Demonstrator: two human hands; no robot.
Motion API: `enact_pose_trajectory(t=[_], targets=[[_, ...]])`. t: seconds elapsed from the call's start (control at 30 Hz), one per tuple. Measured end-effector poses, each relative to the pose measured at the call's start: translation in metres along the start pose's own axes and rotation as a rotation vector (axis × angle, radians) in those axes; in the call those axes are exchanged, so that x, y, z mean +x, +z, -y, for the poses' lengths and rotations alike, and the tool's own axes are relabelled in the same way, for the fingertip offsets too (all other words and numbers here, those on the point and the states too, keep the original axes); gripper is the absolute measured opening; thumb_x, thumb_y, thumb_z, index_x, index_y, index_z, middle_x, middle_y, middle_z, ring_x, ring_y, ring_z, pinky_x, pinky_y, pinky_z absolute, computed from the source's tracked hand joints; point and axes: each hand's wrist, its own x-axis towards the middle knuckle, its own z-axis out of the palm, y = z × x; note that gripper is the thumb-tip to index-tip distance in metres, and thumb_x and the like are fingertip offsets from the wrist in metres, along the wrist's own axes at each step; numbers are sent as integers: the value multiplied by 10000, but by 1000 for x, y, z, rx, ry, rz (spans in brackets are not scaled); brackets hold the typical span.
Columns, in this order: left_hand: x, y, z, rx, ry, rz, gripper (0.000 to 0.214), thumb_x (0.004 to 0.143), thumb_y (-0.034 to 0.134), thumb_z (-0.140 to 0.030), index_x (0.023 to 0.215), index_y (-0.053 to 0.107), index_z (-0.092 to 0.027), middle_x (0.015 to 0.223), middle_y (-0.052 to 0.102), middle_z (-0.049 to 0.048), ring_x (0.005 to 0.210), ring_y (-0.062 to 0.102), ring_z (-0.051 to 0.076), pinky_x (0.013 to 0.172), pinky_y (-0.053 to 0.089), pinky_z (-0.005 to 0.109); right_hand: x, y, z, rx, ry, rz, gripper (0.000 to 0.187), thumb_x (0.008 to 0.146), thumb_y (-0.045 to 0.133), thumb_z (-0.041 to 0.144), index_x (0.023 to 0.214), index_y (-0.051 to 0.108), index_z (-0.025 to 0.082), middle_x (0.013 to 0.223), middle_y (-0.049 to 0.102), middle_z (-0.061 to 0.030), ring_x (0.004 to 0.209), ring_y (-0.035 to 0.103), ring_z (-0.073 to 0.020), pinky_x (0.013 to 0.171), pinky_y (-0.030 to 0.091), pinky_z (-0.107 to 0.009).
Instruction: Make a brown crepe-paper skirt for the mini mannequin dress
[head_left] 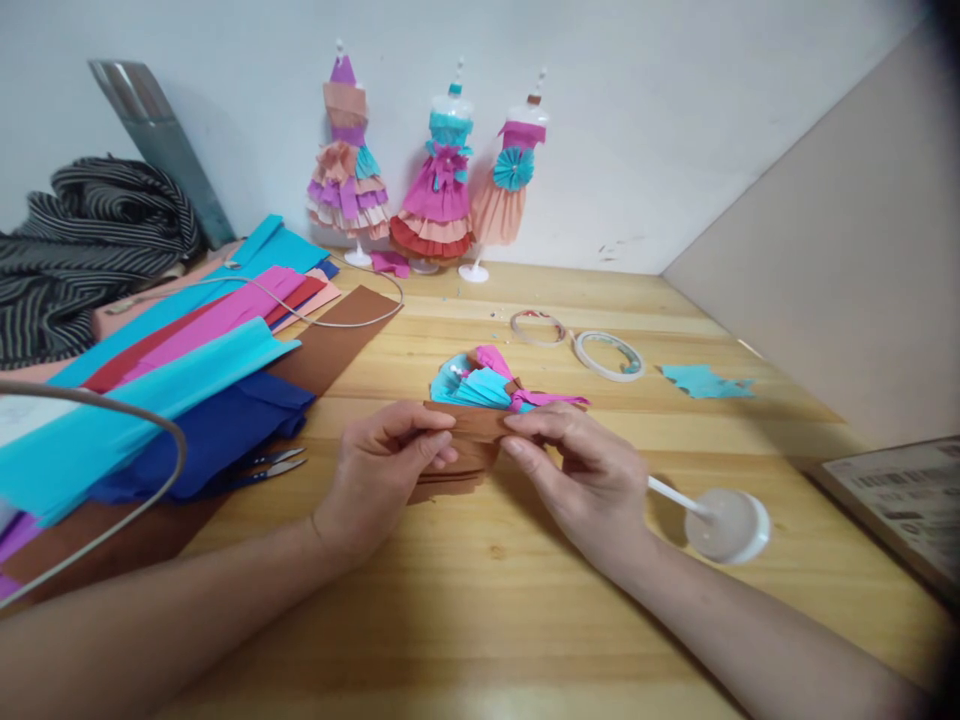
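Between my two hands a brown crepe paper strip (478,424) is stretched, with folds hanging below it. My left hand (386,470) pinches its left end between thumb and fingers. At the right end, my right hand (581,475) pinches it the same way. Just behind the strip lies a small dress form (480,385) on its side, dressed in turquoise and magenta crepe paper. A white stand base (727,525) on a thin rod shows to the right of my right hand; the middle of the rod is hidden behind that hand.
Crepe paper sheets (172,380) in several colours and thread snips (274,467) lie at the left, with a cable (169,430) looping over. Three dressed mini mannequins (439,190) stand by the wall. Two tape rolls (609,356), a turquoise scrap (705,380) and a cardboard box (900,500) are rightward.
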Motion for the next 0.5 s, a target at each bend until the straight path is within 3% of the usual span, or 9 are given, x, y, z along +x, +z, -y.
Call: enact_pose_trajectory(t=[0.3,0.5], targets=[[1,-3,4,81,53,-11,162,711,654,-107,854,717,-147,605,669,-28,532,601,66,547,524,156,2,0,-1,-66,24,18,94,812,640,155,871,662,225,719,673,-11,641,610,-152,587,489,-278],[0,-6,8,155,207,35,117,763,611,-100,810,697,-164,685,629,-31,551,592,53,548,505,156,2,1,2,-32,91,41,69,822,619,156,779,615,210,699,644,3,628,591,-133,588,469,-253]])
